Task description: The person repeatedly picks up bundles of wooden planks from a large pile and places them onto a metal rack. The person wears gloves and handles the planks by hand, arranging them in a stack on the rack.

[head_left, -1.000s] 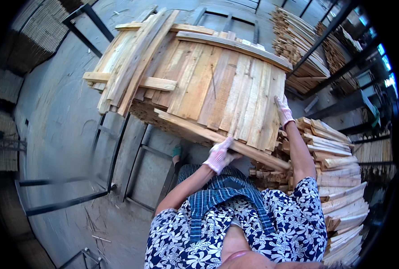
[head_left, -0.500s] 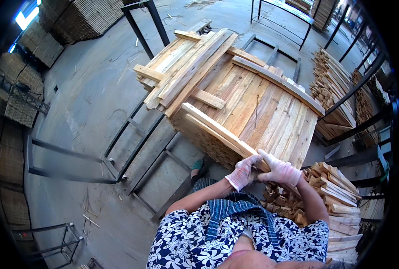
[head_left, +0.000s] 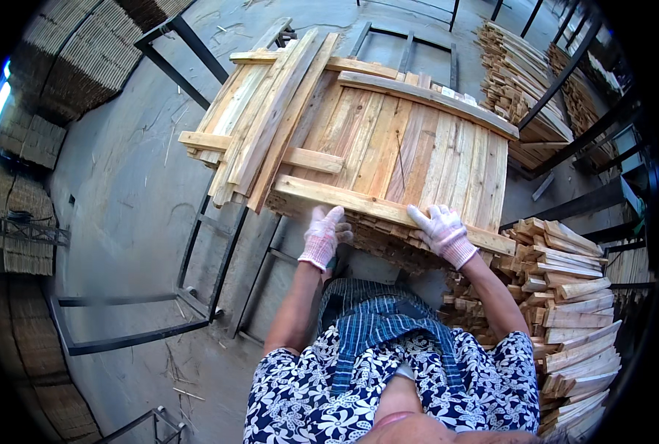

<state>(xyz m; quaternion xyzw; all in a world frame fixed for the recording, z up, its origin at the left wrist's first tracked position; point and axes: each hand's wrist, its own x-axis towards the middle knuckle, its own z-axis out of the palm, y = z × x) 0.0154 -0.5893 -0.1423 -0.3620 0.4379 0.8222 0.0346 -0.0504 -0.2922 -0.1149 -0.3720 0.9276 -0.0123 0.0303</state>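
Hands [head_left: 385, 233] spread flat on front batten [head_left: 374, 211] | pallet [head_left: 388, 140] bears loose slats [head_left: 263, 118]

A grey concrete floor [head_left: 133, 200] fills the left and middle of the frame. Black metal racks [head_left: 144, 325] lie flat on it at lower left, and another black bar [head_left: 189, 48] slants across the upper left. Stacks of thin slats [head_left: 85, 59] stand along the upper left edge, with more [head_left: 18, 214] at the far left. At upper right, a pile of wooden strips [head_left: 518, 70] sits behind dark metal posts [head_left: 566, 66]. A stack of short wood offcuts [head_left: 573, 311] rises at lower right.
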